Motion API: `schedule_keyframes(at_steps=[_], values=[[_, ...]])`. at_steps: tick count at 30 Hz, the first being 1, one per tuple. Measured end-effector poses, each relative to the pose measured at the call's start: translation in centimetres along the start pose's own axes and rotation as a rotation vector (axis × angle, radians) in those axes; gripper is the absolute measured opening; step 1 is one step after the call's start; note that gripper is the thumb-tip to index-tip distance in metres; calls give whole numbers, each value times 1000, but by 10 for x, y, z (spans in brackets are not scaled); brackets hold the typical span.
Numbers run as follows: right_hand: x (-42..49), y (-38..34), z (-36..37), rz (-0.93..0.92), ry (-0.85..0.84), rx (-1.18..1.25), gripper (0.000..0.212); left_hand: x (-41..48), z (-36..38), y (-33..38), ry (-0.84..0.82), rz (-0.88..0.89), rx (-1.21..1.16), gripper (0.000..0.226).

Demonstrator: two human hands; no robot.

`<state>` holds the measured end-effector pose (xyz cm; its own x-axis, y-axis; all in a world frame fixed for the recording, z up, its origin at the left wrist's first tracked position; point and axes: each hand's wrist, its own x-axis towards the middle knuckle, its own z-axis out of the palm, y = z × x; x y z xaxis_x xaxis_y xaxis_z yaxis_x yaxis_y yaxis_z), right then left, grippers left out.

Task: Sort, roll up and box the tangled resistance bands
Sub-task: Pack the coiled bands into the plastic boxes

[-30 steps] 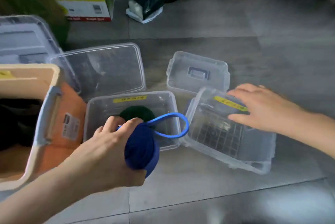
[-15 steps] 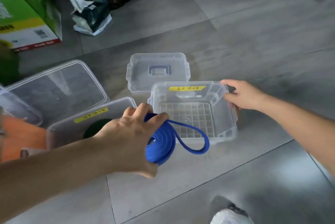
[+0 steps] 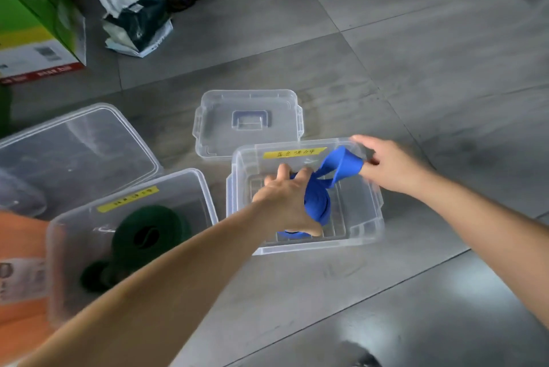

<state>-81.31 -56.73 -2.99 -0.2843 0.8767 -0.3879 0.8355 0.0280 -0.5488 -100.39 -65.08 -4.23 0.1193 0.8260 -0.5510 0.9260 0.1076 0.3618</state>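
Note:
My left hand (image 3: 285,203) grips a rolled blue resistance band (image 3: 318,203) inside a clear plastic box (image 3: 368,227) with a yellow label (image 3: 294,153). The band's loose end (image 3: 341,166) stretches up to the box's far right corner, where my right hand (image 3: 389,164) pinches it. To the left stands a second clear box (image 3: 205,188) with a yellow label; a rolled dark green band (image 3: 148,236) lies in it.
Two clear lids lie on the grey tiled floor: a small one (image 3: 248,120) behind the blue band's box and a large one (image 3: 74,146) at the left. An orange bin (image 3: 20,247) is at the left edge. A green carton (image 3: 35,24) and crumpled bags (image 3: 136,24) sit at the back.
My left hand carried the blue roll from in front of the box down into it. My right hand left the box rim and took hold of the band's loose end.

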Motion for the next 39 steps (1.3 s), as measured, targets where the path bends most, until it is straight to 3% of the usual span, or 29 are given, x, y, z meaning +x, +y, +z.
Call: schedule_keyframes(at_steps=[3, 7, 14, 15, 17, 18, 19, 21, 23, 25, 28, 34, 39], values=[[-1, 0, -5, 11, -117, 94, 52, 13, 18, 2, -27, 52, 150, 107], [-1, 0, -11, 108, -154, 266, 44, 25, 27, -10, -63, -29, 203, 108], [-5, -19, 1, -1, -58, -208, 60, 18, 31, -25, -35, -16, 144, 118], [-10, -20, 2, -56, 39, -343, 59, 17, 31, -27, -38, -41, 142, 121], [-18, -25, 9, -409, 322, -640, 42, 15, 32, -30, -49, -76, 164, 125], [-21, -29, 14, -599, 393, -790, 30, 14, 33, -30, -49, -80, 184, 125], [-24, -36, 20, -682, 312, -966, 23, 15, 33, -30, -43, -80, 208, 125], [-23, -46, 40, -492, 94, -1245, 23, 15, 33, -29, -10, -74, 244, 120], [-20, -57, 48, -310, -28, -1216, 23, 13, 34, -28, 19, -74, 226, 114], [-5, -58, 57, -410, -72, -1292, 16, 13, 33, -29, 30, -103, 118, 112], [0, -58, 55, -366, -201, -1305, 27, 15, 29, -31, 64, -128, -4, 111], [-8, -60, 67, -133, -284, -924, 15, 11, 32, -31, 91, -120, 22, 111], [-9, -56, 75, -13, -474, -666, 15, 12, 32, -27, -27, -122, 96, 122]])
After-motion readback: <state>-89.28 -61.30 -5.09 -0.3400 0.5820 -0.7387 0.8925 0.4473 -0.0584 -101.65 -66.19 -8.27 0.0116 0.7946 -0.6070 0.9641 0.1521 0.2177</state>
